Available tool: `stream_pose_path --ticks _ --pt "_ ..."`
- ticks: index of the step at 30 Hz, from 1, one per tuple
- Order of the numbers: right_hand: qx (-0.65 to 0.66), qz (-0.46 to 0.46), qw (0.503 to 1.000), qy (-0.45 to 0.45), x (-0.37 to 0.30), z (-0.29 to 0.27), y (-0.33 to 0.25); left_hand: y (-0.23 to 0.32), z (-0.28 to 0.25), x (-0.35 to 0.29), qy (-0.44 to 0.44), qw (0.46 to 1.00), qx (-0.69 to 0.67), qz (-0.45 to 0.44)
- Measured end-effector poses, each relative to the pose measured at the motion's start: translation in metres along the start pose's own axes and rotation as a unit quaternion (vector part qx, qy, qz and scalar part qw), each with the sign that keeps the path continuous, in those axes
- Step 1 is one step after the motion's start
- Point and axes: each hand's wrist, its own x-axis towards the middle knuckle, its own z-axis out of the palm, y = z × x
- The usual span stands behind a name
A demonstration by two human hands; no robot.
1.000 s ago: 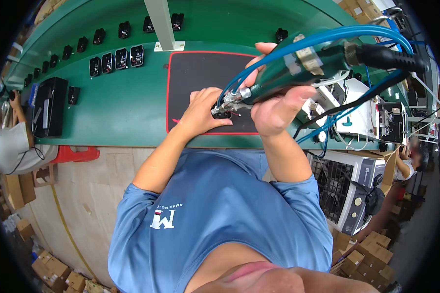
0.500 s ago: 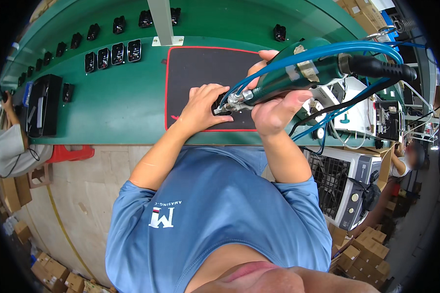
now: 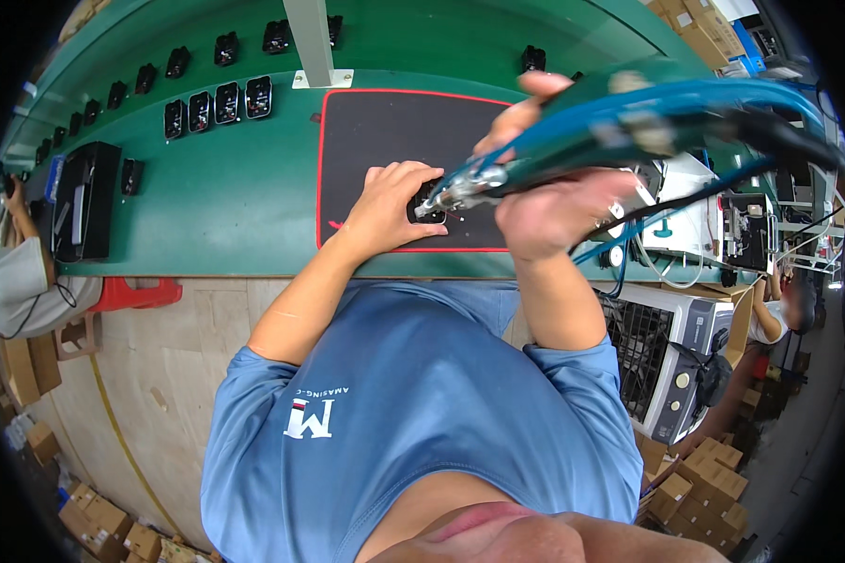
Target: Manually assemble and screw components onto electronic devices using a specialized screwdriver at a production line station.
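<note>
Head view: at twelve o'clock, my left hand point(image 3: 388, 206) clasps a black casing point(image 3: 433, 216); at two, my right hand point(image 3: 549, 216) grips a green power tool point(image 3: 573, 148), apparently fastening. Next calls for steady tip alignment.

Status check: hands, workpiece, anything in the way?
Left hand holding small boxy black casing on red-edged black mat. Right hand gripping dark green cylindrical tool, blurred. Blue hoses run over tool.

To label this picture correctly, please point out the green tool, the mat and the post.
Green tool point(image 3: 575, 147): head view, on its motion-blurred body.
Mat point(image 3: 391, 131): head view, on its bare dark surface.
Post point(image 3: 309, 42): head view, on its grey shaft.
</note>
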Motion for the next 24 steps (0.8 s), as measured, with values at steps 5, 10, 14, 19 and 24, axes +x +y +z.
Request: stream_pose_path --ticks 5,10,14,19,24 --pt "-0.035 -0.011 0.999 0.018 0.007 0.01 -0.025 0.001 -0.001 0.0 -0.005 0.999 0.031 0.012" --pt "-0.068 -0.05 0.996 -0.01 -0.003 0.015 0.009 -0.001 0.005 0.001 0.015 1.0 0.011 0.007" --pt "-0.064 -0.063 0.996 -0.012 -0.008 0.01 0.023 -0.004 0.007 0.0 0.013 1.0 -0.002 -0.005" --pt "-0.065 -0.067 0.996 0.009 -0.01 0.014 0.025 -0.007 0.011 -0.004 0.019 1.0 -0.016 0.001" --pt "-0.05 -0.043 0.998 0.02 -0.016 0.01 0.034 -0.012 0.012 -0.003 0.01 1.0 -0.021 0.016"
